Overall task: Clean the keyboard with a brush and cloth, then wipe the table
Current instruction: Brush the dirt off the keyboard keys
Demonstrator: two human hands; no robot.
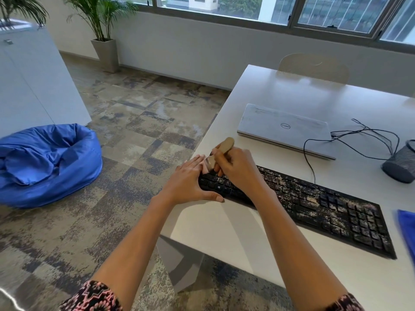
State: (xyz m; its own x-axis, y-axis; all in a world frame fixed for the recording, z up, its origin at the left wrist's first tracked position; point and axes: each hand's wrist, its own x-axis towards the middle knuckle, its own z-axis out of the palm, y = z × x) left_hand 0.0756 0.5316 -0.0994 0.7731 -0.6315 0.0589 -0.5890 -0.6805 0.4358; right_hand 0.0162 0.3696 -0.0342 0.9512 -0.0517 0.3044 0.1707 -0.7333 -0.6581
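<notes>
A black keyboard (318,205) speckled with pale dust lies slanted on the white table (224,239). My right hand (238,169) grips a brush with a wooden handle (225,145), its bristles down on the keyboard's left end. My left hand (190,180) rests flat with straight fingers on that left end, thumb along the front edge. A blue cloth (407,230) shows at the right border.
A closed silver laptop (285,129) lies behind the keyboard, black cables (359,140) trailing beside it to a grey mesh holder (400,162). A chair back (313,67) stands past the table. On the carpet to the left sit a blue beanbag (47,162) and a white cabinet (33,79).
</notes>
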